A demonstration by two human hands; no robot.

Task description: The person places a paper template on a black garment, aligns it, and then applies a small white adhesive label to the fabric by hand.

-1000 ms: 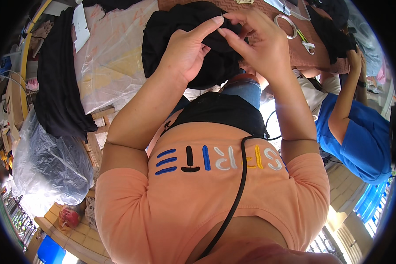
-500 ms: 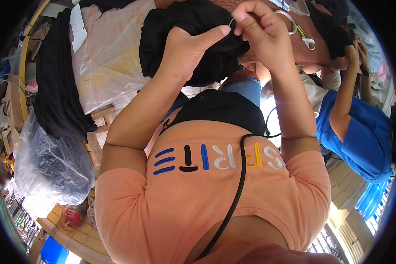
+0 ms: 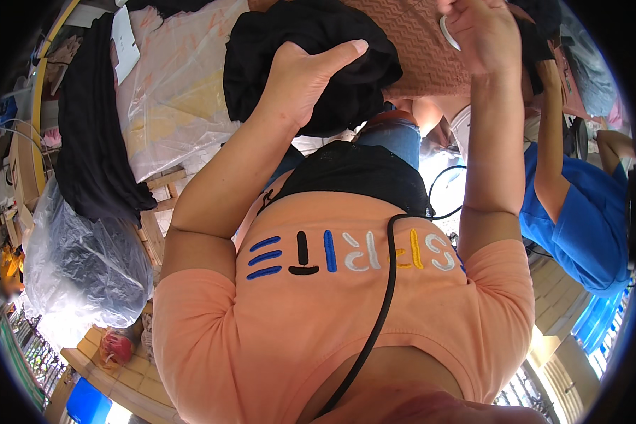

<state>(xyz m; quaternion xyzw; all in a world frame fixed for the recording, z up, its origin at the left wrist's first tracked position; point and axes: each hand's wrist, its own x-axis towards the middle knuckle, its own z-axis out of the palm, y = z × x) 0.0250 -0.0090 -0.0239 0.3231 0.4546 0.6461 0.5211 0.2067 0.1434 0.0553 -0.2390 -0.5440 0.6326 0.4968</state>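
Observation:
A bunched black cloth (image 3: 353,85) lies at the top middle. My left hand (image 3: 300,81) is at this cloth, with its thumb stretched out over the dark folds; the other fingers are mostly hidden behind the hand and appear closed on the fabric. Up at the right, my right hand (image 3: 482,35) is raised over a brown textured cloth (image 3: 431,67), its fingers curled together near the picture's upper edge. What they pinch, if anything, is too small to see. A white ring (image 3: 448,33) shows partly beside that hand.
A person in a blue shirt (image 3: 572,219) works close by on the right. Left of me are a plastic-covered surface (image 3: 177,92), a long black cloth (image 3: 92,120) and a clear plastic bag (image 3: 85,261). A black cable (image 3: 386,283) runs down my front.
My right hand has moved from beside my left thumb, where it pinched a thin strand, up and to the right. The yellow-handled tool near the ring is now hidden. My left hand stays put.

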